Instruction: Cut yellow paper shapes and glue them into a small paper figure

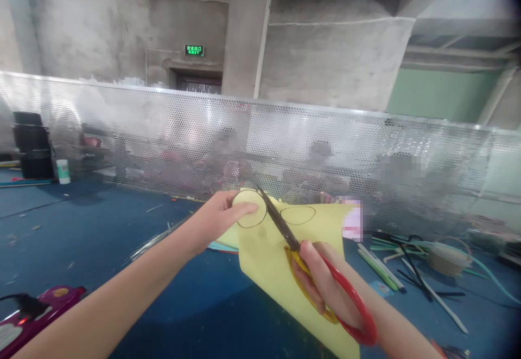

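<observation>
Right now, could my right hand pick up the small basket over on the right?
Probably not as things stand: your right hand is holding the scissors, and loose black strips lie between it and the basket. Setting the scissors down first might free it.

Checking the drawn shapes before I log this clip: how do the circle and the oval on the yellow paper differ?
The circle looks nearly round, while the oval looks flatter. The left hand has its thumb across the circle; no hand covers the oval. The circle sits left of the blades of the scissors, the oval right. Both are dark outlines near the far edge of the yellow paper.
</observation>
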`<state>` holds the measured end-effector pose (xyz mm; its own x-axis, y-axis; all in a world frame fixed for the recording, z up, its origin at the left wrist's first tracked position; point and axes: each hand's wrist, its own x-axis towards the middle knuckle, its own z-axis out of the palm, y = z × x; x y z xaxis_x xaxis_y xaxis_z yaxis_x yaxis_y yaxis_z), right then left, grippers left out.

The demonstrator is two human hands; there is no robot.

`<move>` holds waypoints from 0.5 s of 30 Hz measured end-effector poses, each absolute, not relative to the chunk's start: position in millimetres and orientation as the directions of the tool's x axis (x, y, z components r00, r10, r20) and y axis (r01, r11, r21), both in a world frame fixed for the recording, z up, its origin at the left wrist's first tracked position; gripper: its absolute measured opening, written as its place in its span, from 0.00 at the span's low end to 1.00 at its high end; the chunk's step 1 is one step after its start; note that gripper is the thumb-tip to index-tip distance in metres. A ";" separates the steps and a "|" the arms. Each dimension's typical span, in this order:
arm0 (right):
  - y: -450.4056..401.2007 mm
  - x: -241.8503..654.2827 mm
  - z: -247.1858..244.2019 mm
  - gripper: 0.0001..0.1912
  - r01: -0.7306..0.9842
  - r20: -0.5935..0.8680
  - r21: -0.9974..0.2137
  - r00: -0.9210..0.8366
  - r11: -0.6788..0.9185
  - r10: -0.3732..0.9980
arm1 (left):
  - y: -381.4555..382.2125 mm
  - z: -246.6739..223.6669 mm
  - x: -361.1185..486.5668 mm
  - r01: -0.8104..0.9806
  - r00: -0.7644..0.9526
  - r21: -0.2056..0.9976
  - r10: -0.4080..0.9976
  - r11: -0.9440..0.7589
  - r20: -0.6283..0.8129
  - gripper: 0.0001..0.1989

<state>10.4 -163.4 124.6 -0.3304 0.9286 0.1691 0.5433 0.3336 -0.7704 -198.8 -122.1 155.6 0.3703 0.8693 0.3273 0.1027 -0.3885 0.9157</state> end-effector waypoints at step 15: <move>-168.6 4.6 131.4 0.34 0.563 0.167 -0.767 -0.287 0.307 0.943 | -114.2 151.5 -199.5 0.128 0.277 0.930 0.912 -0.346 0.301 0.13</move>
